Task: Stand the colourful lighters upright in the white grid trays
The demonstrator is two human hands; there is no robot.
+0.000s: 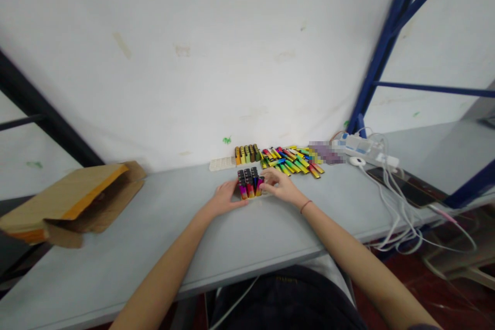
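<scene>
Upright lighters point(249, 188) with black tops and pink, red and blue bodies stand in rows in a pale tray point(266, 195) at the middle of the table. My left hand point(224, 200) wraps around the tray's left end, its thumb along the front edge. At the right end, my right hand point(281, 186) has thumb and fingers closed around a pink-and-yellow lighter point(260, 185) at the row's edge. Behind my right hand lies a loose pile of shiny multicoloured lighters point(296, 161).
A second pale tray point(220, 164) by the wall holds orange, green and brown upright lighters point(246, 154). An opened cardboard box point(73, 191) lies at left. To the right are a power strip point(365, 148), tangled white cables point(400, 206) and a dark phone-like slab point(410, 188). A blue post point(381, 46) rises behind.
</scene>
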